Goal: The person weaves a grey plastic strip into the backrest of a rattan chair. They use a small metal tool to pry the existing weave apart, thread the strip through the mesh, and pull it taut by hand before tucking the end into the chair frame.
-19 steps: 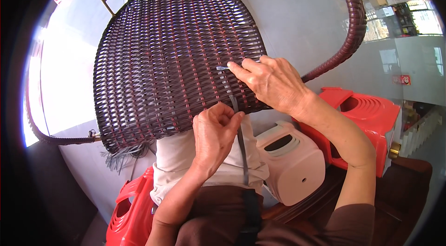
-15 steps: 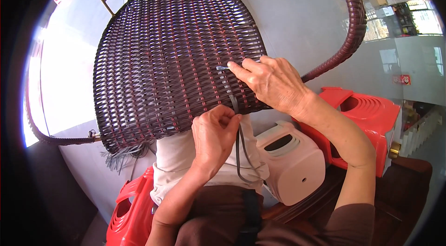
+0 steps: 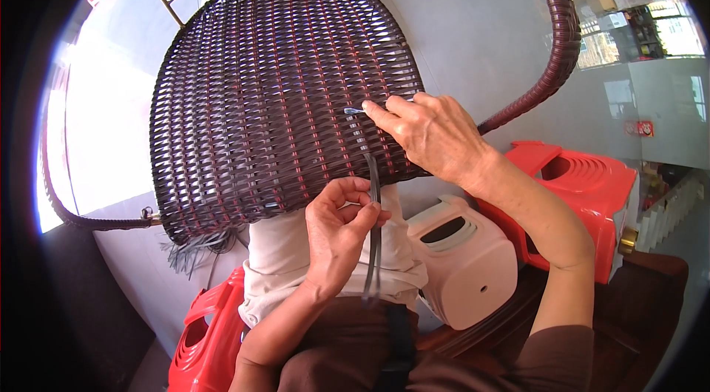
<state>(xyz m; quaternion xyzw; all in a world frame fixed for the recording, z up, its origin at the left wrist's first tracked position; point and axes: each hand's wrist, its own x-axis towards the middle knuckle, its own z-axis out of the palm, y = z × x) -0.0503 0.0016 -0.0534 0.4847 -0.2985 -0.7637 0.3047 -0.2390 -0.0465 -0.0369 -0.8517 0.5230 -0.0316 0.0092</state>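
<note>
A dark brown woven wicker panel (image 3: 288,89) with a rounded far edge lies over my knees. My left hand (image 3: 342,225) pinches a flat dark weaving strip (image 3: 375,170) between thumb and forefinger, just off the panel's near edge. From the weave the strip runs down past my fingers and hangs toward my lap. On the panel, my right hand (image 3: 436,133) is closed on a flat-tipped metal tool (image 3: 353,111). Only the bright tip shows beyond the forefinger; its handle is hidden in the hand. The tip touches the weave by a lighter stretch of strip.
A curved wicker-wrapped frame (image 3: 558,37) arches at the right. Red plastic stools (image 3: 584,177) stand at right and lower left (image 3: 200,340), with a beige stool (image 3: 470,266) beside my legs. Loose strip ends (image 3: 192,255) bunch under the panel's left corner.
My left hand has shifted slightly down with the strip. The strip's looser part, bowed before, now hangs straighter. My right hand and the tool have barely moved.
</note>
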